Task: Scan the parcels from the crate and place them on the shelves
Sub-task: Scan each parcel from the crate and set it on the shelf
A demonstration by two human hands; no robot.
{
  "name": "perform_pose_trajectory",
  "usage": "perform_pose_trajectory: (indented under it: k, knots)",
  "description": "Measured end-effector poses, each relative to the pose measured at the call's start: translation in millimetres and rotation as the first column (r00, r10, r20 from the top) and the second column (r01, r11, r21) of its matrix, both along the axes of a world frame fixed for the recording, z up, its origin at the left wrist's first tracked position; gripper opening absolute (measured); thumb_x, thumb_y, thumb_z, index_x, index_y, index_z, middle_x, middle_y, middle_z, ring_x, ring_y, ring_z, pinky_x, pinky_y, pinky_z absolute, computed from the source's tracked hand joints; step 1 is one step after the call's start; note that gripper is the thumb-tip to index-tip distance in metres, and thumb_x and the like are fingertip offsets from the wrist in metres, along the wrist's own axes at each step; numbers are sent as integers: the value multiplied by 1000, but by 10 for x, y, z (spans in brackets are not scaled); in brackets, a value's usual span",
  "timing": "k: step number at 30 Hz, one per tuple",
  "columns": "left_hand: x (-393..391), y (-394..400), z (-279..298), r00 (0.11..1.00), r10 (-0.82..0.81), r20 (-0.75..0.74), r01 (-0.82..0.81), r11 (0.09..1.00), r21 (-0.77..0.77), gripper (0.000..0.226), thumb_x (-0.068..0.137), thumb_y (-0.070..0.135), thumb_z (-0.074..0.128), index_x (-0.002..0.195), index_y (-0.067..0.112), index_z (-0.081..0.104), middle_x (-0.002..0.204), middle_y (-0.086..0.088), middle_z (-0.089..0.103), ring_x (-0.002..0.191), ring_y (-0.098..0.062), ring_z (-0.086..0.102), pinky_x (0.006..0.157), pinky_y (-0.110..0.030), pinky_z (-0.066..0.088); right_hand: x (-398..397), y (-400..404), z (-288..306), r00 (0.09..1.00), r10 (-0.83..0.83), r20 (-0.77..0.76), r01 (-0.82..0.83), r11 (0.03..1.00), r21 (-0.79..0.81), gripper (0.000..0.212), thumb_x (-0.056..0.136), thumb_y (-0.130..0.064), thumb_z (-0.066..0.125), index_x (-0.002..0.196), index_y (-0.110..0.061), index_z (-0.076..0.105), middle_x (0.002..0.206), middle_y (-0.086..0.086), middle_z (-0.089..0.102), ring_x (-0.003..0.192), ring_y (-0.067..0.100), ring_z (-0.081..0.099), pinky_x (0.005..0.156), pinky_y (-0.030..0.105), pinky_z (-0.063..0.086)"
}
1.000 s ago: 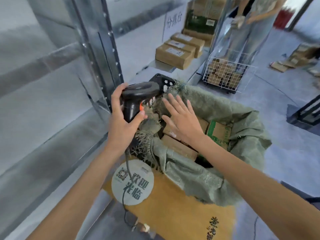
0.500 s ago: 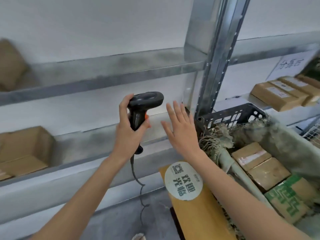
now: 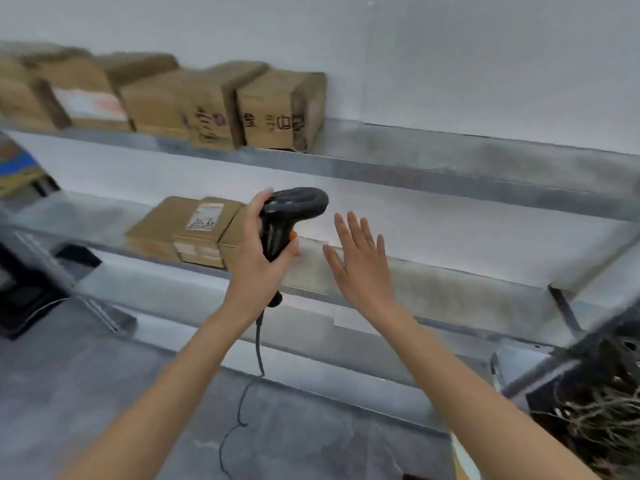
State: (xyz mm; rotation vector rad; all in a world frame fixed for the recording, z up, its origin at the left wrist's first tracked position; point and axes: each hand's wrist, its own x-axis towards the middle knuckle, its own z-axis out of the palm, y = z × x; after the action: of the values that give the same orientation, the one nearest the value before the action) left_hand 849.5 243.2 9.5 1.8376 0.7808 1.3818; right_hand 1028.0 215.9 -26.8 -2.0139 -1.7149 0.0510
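Observation:
My left hand [image 3: 254,261] grips the handle of a black barcode scanner [image 3: 289,216] with an orange trigger; its cable hangs down to the floor. My right hand [image 3: 360,259] is held flat and empty to the right of the scanner, fingers straight, in front of the middle metal shelf [image 3: 450,292]. Brown cardboard parcels [image 3: 194,226] lie on that shelf just left of the scanner. Several more parcels [image 3: 277,109] stand in a row on the upper shelf [image 3: 450,171]. Only a corner of the black crate [image 3: 595,386] shows at the lower right.
A white wall backs the shelves. The right stretch of both shelves holds no parcels. A dark object [image 3: 24,289] sits at the far left edge. Grey floor [image 3: 104,393] lies below, and frayed sacking [image 3: 602,424] hangs from the crate.
The view has swung left from the crate to the shelves. Both hands have moved along with it, the left still holding the scanner, the right still flat and empty.

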Motion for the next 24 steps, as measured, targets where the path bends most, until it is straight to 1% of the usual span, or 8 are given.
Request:
perform_pose_trajectory:
  k: [2,5,7,9,13,17,19,24]
  knots:
    - [-403,219,-29,999,49,3,-49,998,-36,81,94,0,69,144,54,33,139,29,48,127,-22,60,106,-47,52,-361,353,-34,998,62,0,-62,998,-19,60,108,-49,25,161,-30,5,169,-4,-1,156,20,-5,124,44,-3]
    - [-1020,576,-101,989,146,-10,-147,989,-26,82,92,-8,69,148,40,32,127,44,49,114,-2,64,95,-17,52,-944,855,-80,995,103,-15,-103,993,-56,60,108,-46,27,161,-26,6,169,-1,2,156,21,-3,124,44,-3]
    - [-1417,808,-126,976,218,-25,-219,975,-36,87,91,-6,70,144,51,32,128,37,54,113,1,63,90,-6,45,-1333,1141,-110,992,122,-20,-123,989,-84,61,108,-43,30,161,-22,8,169,4,7,156,24,3,124,45,0]
    - [-1789,1038,-169,963,268,-39,-270,961,-59,89,91,-3,71,141,58,32,133,26,54,116,-2,62,90,-7,45,-1694,1405,-151,989,145,-33,-148,983,-106,61,108,-41,31,161,-19,9,168,6,10,155,26,8,123,47,1]
    - [-2428,1399,-265,931,357,-72,-362,928,-81,81,93,3,72,146,48,29,127,12,62,104,3,65,80,-4,45,-2295,1844,-249,984,168,-52,-174,973,-151,60,108,-43,28,161,-23,7,169,3,6,155,24,4,125,47,-1]
    - [-2926,1679,-347,914,395,-94,-403,912,-77,79,96,2,68,142,53,29,129,-6,64,103,-20,71,86,-15,52,-2797,2203,-375,977,203,-70,-213,959,-186,61,108,-45,26,161,-22,7,169,1,1,156,24,-2,123,45,-5]
    - [-3090,1796,-398,904,416,-97,-424,901,-89,82,96,0,66,140,58,27,126,-7,64,103,-24,72,87,-17,53,-2993,2357,-438,975,210,-70,-220,953,-209,60,108,-44,27,161,-21,8,169,2,2,156,26,-2,123,46,-3]
    - [-3321,2103,-560,883,458,-101,-468,875,-123,81,97,-3,64,140,55,27,112,6,67,87,-10,74,80,-13,52,-3275,2780,-586,972,231,-39,-234,939,-254,62,108,-42,27,161,-18,6,169,4,3,155,29,0,123,48,3]
